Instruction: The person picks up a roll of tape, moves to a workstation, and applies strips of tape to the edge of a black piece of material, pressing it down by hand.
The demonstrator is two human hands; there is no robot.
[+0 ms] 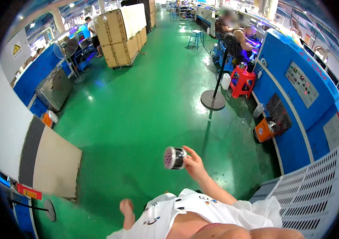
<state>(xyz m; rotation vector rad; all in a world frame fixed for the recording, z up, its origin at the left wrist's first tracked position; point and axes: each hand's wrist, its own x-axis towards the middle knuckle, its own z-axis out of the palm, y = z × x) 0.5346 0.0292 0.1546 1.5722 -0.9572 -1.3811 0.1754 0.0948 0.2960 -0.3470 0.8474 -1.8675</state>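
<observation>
Container (175,158), cylindrical, tipped sideways, immediately left of right hand (193,164), which curls part-closed around its near end, left hand (126,207) low beside white shirt (165,213), blurred, grip indeterminable.

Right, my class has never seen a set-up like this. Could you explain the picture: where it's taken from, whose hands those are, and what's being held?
There's no robot here, just a person with bare hands. A wide fisheye camera on their head looks down, so straight edges bend near the rim and their white shirt fills the bottom.

The right hand holds a short round item, black-sided with a white rim and a patterned end facing left; it may be a tub, but I can't be sure. The left hand hangs low; whether it holds anything is unclear.

Beneath is a green floor, where a stand, a red stool and a tall crate stand. Blue machines line the right.
</observation>
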